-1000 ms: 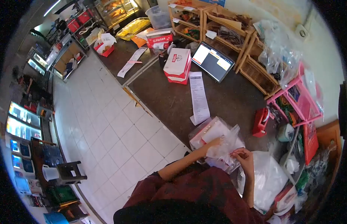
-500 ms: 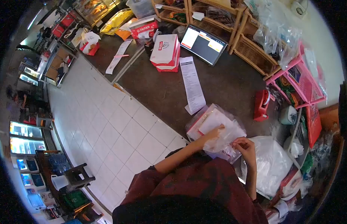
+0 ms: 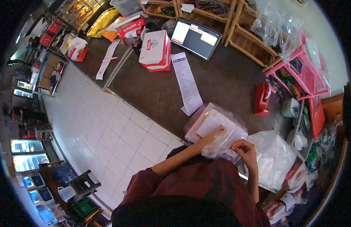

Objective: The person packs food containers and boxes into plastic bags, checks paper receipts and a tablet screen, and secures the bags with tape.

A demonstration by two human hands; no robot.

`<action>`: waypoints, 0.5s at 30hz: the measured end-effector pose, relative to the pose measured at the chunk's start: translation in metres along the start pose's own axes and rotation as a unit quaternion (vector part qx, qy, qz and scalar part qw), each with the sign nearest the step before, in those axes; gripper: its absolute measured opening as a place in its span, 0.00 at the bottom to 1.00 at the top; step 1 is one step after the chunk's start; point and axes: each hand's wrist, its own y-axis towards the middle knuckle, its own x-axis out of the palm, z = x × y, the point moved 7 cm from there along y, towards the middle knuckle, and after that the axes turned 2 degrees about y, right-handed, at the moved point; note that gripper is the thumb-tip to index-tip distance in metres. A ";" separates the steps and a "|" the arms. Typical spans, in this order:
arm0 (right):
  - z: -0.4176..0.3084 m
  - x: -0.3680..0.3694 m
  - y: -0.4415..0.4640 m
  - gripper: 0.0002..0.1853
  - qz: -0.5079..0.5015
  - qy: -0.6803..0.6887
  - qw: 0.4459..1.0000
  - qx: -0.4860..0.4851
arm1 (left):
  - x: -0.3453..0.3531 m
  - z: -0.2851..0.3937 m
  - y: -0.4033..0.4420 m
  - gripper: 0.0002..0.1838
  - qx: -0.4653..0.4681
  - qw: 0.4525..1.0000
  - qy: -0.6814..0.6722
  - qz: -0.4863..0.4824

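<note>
A clear plastic bag [image 3: 236, 132] lies around a white and red box [image 3: 209, 117] at the counter's near edge. My left hand [image 3: 215, 135] is at the bag, over the box, with crumpled film across it; its fingers are mostly hidden. Close by on the right, my right hand [image 3: 246, 150] pinches the edge of the same bag between thumb and fingertips. A large white plastic bag [image 3: 272, 159] sits just right of my right hand.
A long receipt [image 3: 187, 83] lies ahead, with stacked boxes [image 3: 154, 49] and a tablet [image 3: 196, 39] beyond. To the right stand a red tape dispenser [image 3: 262, 99] and a pink basket [image 3: 306, 75]. Tiled floor [image 3: 107, 125] runs left of the counter [image 3: 145, 87].
The view has shifted slightly, so the counter things sit further left. My right hand's fingers have moved a little at the bag's edge; my left hand stays at the bag.
</note>
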 end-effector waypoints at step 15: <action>-0.001 -0.002 -0.002 0.05 0.047 0.023 0.998 0.023 | -0.021 0.048 0.016 0.18 -0.009 0.998 -0.060 -0.005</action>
